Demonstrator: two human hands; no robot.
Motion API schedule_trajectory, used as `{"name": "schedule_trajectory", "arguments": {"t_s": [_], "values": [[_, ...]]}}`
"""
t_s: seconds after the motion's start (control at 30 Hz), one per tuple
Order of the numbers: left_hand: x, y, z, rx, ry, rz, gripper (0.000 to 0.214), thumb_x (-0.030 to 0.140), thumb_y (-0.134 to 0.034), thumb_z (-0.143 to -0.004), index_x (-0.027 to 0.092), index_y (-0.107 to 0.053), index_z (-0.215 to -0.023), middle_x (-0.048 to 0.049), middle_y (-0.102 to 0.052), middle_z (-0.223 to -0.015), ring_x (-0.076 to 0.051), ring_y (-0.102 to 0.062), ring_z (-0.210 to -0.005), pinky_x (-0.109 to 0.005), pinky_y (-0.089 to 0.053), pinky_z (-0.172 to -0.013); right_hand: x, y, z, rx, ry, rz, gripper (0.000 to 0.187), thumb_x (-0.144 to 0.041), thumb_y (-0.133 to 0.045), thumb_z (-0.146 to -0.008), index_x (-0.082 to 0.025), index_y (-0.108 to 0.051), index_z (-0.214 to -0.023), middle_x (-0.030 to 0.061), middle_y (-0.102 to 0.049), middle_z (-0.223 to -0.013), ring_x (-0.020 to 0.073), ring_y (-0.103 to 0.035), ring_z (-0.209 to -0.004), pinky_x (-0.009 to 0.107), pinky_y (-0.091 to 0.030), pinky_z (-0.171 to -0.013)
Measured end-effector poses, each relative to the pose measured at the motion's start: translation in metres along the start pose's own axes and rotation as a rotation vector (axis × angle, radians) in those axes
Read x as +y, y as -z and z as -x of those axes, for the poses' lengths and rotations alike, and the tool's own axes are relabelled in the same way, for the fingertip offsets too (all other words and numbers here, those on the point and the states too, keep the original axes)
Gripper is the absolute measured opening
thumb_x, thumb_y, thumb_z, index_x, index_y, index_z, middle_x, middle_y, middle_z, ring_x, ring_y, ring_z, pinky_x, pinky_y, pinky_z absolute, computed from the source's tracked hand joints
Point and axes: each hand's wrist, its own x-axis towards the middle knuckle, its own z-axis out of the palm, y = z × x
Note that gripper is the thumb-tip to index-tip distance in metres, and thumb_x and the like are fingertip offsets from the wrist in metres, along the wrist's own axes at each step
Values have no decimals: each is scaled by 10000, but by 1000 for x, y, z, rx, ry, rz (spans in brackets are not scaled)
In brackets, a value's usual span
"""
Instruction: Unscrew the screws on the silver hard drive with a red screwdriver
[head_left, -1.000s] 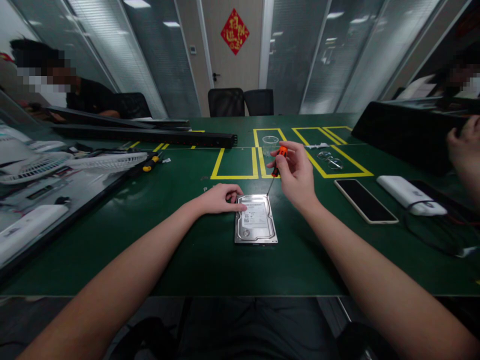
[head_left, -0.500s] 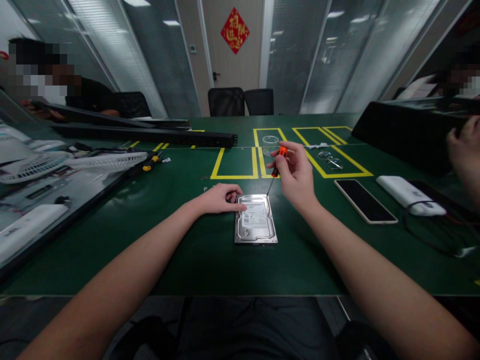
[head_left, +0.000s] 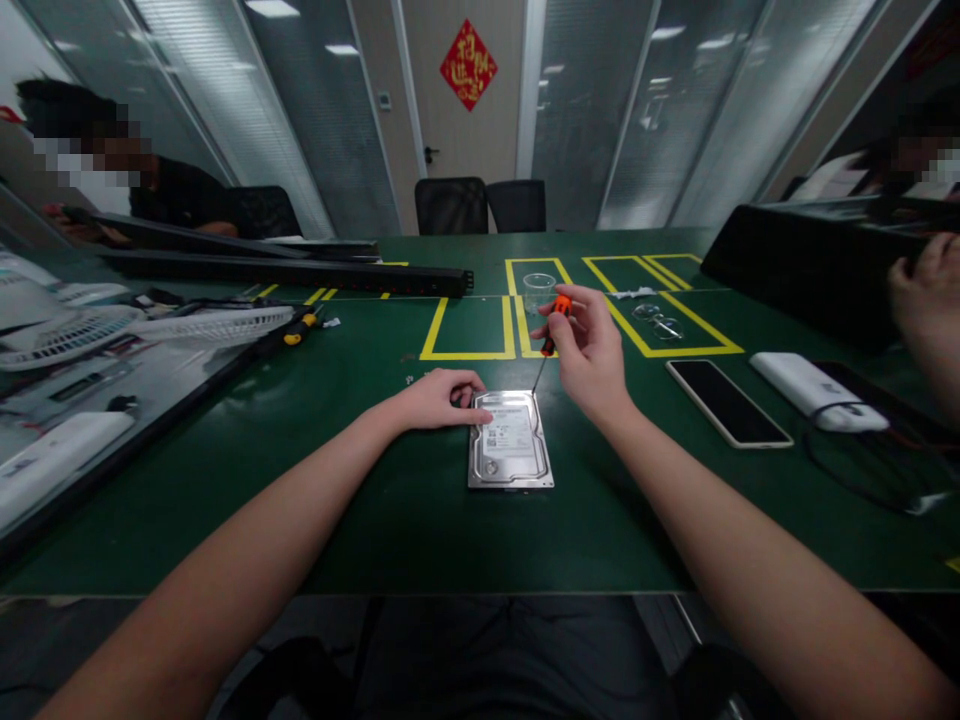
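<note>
A silver hard drive (head_left: 512, 445) with a white label lies flat on the green table, straight in front of me. My left hand (head_left: 442, 400) grips its far left side, thumb on the top face and curled fingers at the edge. In my right hand (head_left: 592, 345) is a screwdriver (head_left: 561, 308) with an orange and black handle, tilted, its thin shaft pointing down. The tip meets the drive near its far right corner; whether it sits in a screw is too small to tell.
Beyond my hands stands a clear plastic cup (head_left: 538, 290). To the right are glasses (head_left: 660, 322), a phone (head_left: 727, 403) and a white power bank (head_left: 817, 390) with a cable. Long black bars (head_left: 300, 272) and a yellow-black screwdriver (head_left: 300, 330) lie left. Other people sit at both sides.
The view has shifted very slightly. Both hands, the screwdriver and the hard drive keep nearly the same places and grips.
</note>
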Motion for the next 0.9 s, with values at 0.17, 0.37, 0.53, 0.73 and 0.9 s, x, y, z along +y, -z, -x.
{"name": "schedule_trajectory", "arguments": {"t_s": [0.17, 0.37, 0.53, 0.73, 0.9], "values": [[0, -1, 1, 4, -4, -1, 578, 666, -769, -803, 195, -692, -1128, 1, -636, -826, -175, -583, -755, -321, -417, -707, 0, 0, 0, -5, 6, 38, 275, -455, -541, -1063, -353, -528, -1319, 39, -687, -1160, 173, -730, -835, 335, -613, -657], [0, -1, 0, 7, -13, -3, 573, 657, -767, -805, 189, -687, -1126, 4, -629, -813, -172, -574, -742, -313, -411, -694, -2, -1, 0, 10, -15, 24, 280, -467, -564, -1046, -349, -545, -1300, 45, -685, -1139, 185, -727, -830, 362, -626, -678], [-1, 0, 0, 5, -8, -8, 566, 655, -767, -805, 192, -687, -1120, 3, -634, -819, -176, -582, -758, -315, -415, -710, -2, 0, 0, -3, -13, 30, 270, -433, -561, -1051, -354, -535, -1307, 37, -681, -1138, 172, -724, -837, 356, -630, -715], [-1, 0, 1, -5, 7, 4, 576, 668, -764, -805, 195, -683, -1125, 1, -633, -834, -179, -581, -763, -318, -418, -704, -1, 0, -1, 3, -23, 1, 280, -444, -600, -1033, -345, -545, -1290, 30, -683, -1124, 164, -724, -813, 338, -617, -693], [-2, 0, 1, 3, 7, 0, 570, 665, -763, -801, 206, -683, -1131, 1, -637, -827, -182, -585, -758, -325, -420, -714, -1, -1, 0, 13, -29, -3, 282, -464, -602, -1031, -349, -549, -1283, 32, -683, -1138, 164, -724, -811, 334, -603, -666]]}}
